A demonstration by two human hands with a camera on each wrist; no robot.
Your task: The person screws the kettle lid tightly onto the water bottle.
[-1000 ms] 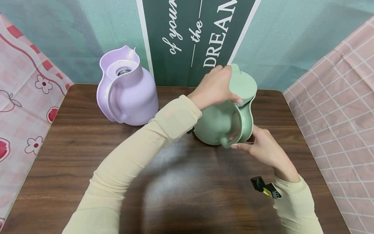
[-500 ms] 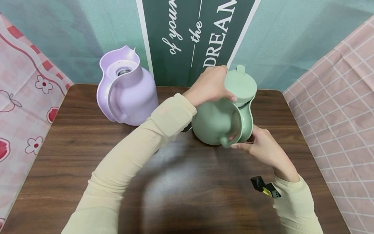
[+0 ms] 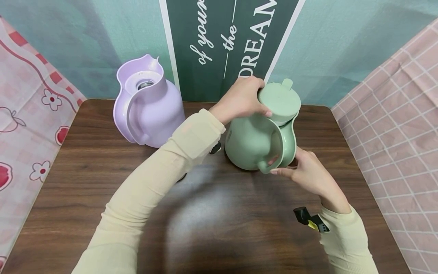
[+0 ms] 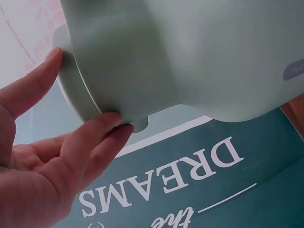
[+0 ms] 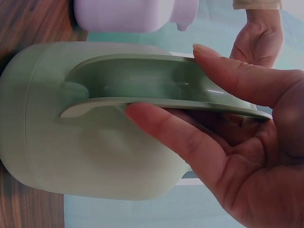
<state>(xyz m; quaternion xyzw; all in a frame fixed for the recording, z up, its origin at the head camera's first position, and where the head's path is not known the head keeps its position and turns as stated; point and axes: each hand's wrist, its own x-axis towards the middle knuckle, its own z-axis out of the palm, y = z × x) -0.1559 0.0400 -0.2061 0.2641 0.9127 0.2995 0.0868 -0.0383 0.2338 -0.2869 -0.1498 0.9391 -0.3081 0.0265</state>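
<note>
A pale green thermos jug [image 3: 251,146] stands on the table with its handle [image 3: 283,142] toward me. On its mouth sits a round green lid [image 3: 280,99] with a small tab at the far edge. My left hand [image 3: 241,97] holds the lid's left side; in the left wrist view, the thumb [image 4: 35,85] and fingertips lie at its rim. My right hand [image 3: 313,177] holds the jug's handle from the lower right, and the right wrist view has thumb and fingers on either side of it. The far side of the lid is hidden from the head view.
A lilac thermos jug [image 3: 157,110] without a lid stands at the back left, its mouth uncovered. Behind the wooden table [image 3: 219,228] hangs a teal cloth [image 3: 342,45] with printed words. Patterned pink cloths flank both sides.
The lid's tab has shifted rightward along the far edge, so the lid has turned clockwise seen from above. My left hand has slid slightly left. The right hand and jug stay put.
</note>
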